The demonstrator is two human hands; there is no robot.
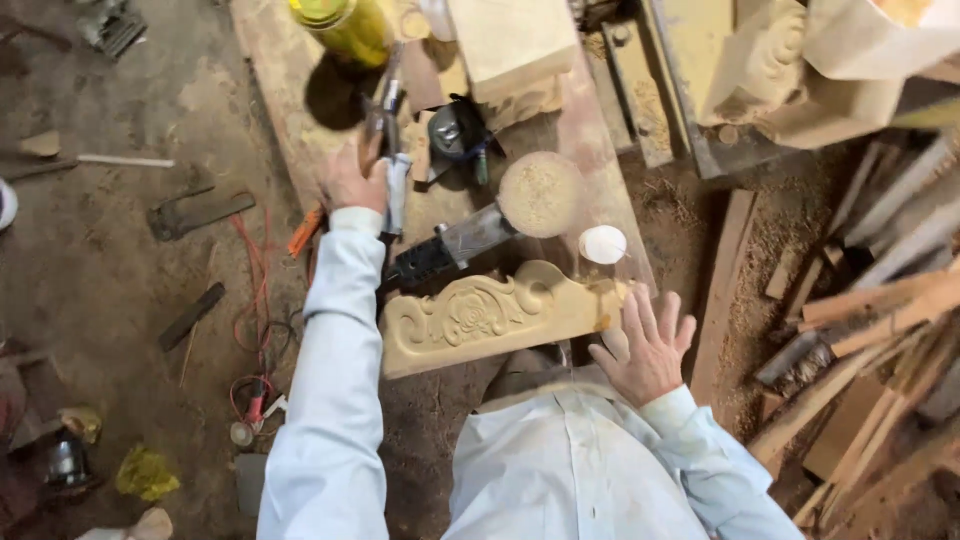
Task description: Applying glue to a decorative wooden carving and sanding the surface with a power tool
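Head view, straight down onto a plank bench (290,90). The left hand (350,178) is stretched forward, fingers curled over the grip of a slim metal tool (390,150) wrapped in pale tape; whether the grip is fully closed cannot be told, as the fingertips are hidden behind the tool. The tool's long axis runs away from the person, roughly along the bench. The right hand (645,350) is held flat and open, 5 fingers spread, nothing gripped, resting at or just over the right end of the carved panel (495,315); contact cannot be confirmed. The panel lies across the near edge of the bench, long axis left-right and slightly tilted up to the right, scroll and flower relief facing up. So the panel sits toward the body from the left hand and to the left of the right hand; the right hand is clearly the nearer 1. Between the hands, a black-bodied power tool (440,250) lies diagonally, with a round sawdust-filled disc (540,192) just beyond it and a small white cap (602,244) near the panel's right end. A yellow-green jar (345,28) stands at the far edge. Scrap boards (880,330) are piled at right.
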